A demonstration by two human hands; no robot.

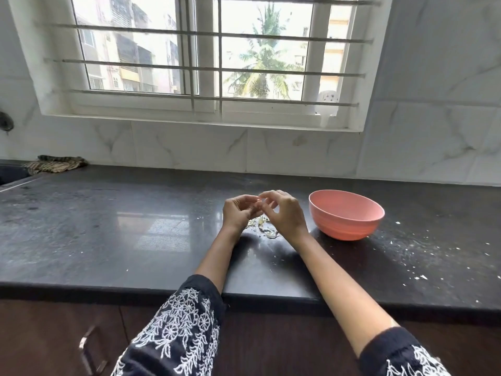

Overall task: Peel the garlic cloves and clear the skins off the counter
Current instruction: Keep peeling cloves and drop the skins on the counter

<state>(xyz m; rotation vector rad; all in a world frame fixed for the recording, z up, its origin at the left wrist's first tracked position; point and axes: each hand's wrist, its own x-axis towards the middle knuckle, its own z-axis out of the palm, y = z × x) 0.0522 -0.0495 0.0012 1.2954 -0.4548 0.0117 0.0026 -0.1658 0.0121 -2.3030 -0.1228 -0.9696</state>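
Pale garlic clove [257, 205] pinched between left hand [240, 213] and right hand [282, 213], above skins [261, 226]. Pull skin off lengthwise; drop clove into pink bowl [347, 221] at 3 o'clock.

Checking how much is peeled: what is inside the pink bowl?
Only the far inner wall of the round pink bowl shows, and it is bare; its near rim hides the bottom, so any cloves there cannot be seen.

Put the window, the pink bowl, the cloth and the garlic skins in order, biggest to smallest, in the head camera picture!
1. Window
2. Bowl
3. Cloth, though it lies farther away, so it may really be bigger than it looks
4. Skins
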